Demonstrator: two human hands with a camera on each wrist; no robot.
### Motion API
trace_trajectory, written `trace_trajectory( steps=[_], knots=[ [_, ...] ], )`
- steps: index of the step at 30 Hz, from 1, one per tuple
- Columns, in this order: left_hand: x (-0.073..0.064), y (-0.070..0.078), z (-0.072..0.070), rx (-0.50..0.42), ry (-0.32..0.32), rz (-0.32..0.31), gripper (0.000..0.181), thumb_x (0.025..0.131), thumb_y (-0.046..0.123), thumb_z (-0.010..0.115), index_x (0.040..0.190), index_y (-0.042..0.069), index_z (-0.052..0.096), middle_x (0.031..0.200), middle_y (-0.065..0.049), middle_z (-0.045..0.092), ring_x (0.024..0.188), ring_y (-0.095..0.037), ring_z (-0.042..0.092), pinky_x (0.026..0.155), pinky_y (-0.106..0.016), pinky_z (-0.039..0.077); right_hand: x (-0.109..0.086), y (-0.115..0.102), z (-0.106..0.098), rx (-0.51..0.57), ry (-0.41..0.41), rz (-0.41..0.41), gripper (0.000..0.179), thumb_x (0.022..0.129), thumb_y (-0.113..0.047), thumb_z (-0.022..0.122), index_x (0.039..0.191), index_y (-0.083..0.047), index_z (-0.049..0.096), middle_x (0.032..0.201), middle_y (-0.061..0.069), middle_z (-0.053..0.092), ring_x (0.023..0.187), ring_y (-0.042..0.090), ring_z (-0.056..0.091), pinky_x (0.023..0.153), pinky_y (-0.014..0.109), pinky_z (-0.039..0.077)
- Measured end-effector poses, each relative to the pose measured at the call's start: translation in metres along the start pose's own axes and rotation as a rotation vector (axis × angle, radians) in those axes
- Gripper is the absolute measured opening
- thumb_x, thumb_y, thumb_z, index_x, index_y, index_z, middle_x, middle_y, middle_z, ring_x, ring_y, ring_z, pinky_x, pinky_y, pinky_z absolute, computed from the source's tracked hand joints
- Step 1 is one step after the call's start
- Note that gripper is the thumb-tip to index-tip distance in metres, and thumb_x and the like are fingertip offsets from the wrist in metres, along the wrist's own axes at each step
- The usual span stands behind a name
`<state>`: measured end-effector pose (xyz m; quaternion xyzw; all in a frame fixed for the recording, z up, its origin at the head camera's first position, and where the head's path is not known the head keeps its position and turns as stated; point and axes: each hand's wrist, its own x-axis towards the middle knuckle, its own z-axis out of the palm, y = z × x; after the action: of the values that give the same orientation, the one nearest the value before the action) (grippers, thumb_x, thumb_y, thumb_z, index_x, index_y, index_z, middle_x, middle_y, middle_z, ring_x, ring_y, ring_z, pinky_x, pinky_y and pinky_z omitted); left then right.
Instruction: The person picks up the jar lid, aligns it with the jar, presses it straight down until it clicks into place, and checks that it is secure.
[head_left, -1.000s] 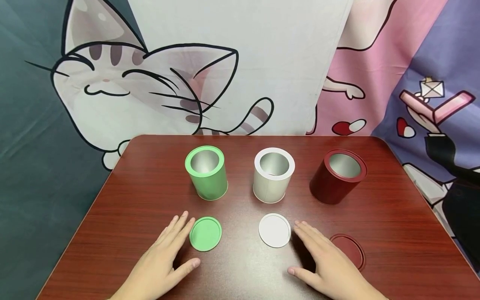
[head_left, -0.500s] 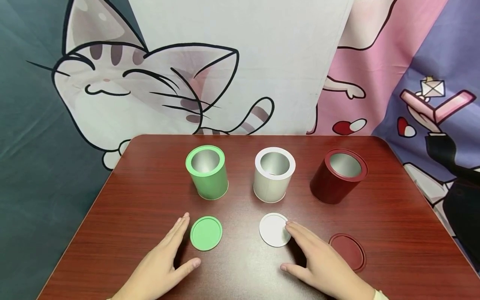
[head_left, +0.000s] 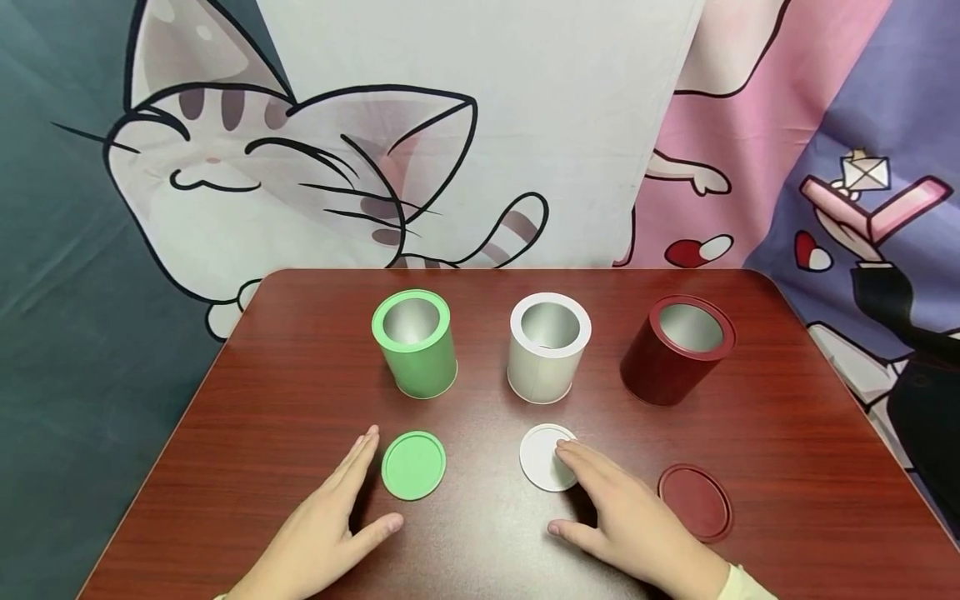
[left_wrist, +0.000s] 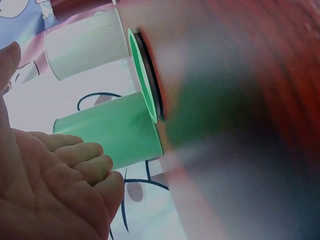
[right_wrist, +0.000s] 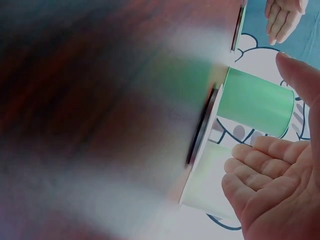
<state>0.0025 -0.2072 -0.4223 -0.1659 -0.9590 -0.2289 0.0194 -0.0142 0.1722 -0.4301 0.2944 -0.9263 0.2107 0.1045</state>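
Note:
My left hand (head_left: 322,521) hovers just left of the round green lid (head_left: 413,465), fingers extended and thumb spread, holding nothing. My right hand (head_left: 630,517) is above the table with its fingertips over the right part of the white lid (head_left: 542,460); the right wrist view shows a gap between the fingers and the lid. A dark red lid (head_left: 696,502) lies to the right of that hand. Behind the lids stand a green can (head_left: 423,371), a white can (head_left: 538,375) and a dark red can (head_left: 660,371), upright with their tops uncovered.
The brown wooden table (head_left: 225,467) carries the cans in a row toward its far edge. A printed cat curtain (head_left: 585,150) hangs behind it. Something black (head_left: 930,425) stands beyond the right edge.
My right hand has moved left, from beside the white lid to over its right part. The left hand has stayed almost still, its fingers drawn closer together. Cans and lids have not moved.

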Motion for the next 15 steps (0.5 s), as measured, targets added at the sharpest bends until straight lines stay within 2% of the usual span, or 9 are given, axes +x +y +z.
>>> trace_trajectory(
  steps=[3,15],
  knots=[
    [0.0005,-0.0001,0.0,-0.008,-0.005,-0.004,0.097,0.09,0.052,0.07,0.163,0.023,0.013,0.165,0.001,0.024,0.148,-0.02,0.032,0.102,-0.046,0.048,-0.0002,-0.0014,-0.0001,-0.003,-0.011,0.007,0.085,0.074,-0.046,0.087,0.138,0.0,0.057,0.138,0.01,0.06,0.127,0.025,0.058,0.098,0.047,0.052],
    [0.0008,0.001,-0.0017,-0.022,-0.014,-0.017,0.097,0.09,0.054,0.07,0.163,0.021,0.015,0.164,-0.003,0.027,0.148,-0.024,0.033,0.101,-0.048,0.049,-0.0028,-0.0048,0.004,0.023,-0.026,0.017,0.082,0.076,-0.047,0.085,0.138,-0.001,0.057,0.137,0.009,0.06,0.127,0.024,0.058,0.1,0.046,0.052]
  ],
)
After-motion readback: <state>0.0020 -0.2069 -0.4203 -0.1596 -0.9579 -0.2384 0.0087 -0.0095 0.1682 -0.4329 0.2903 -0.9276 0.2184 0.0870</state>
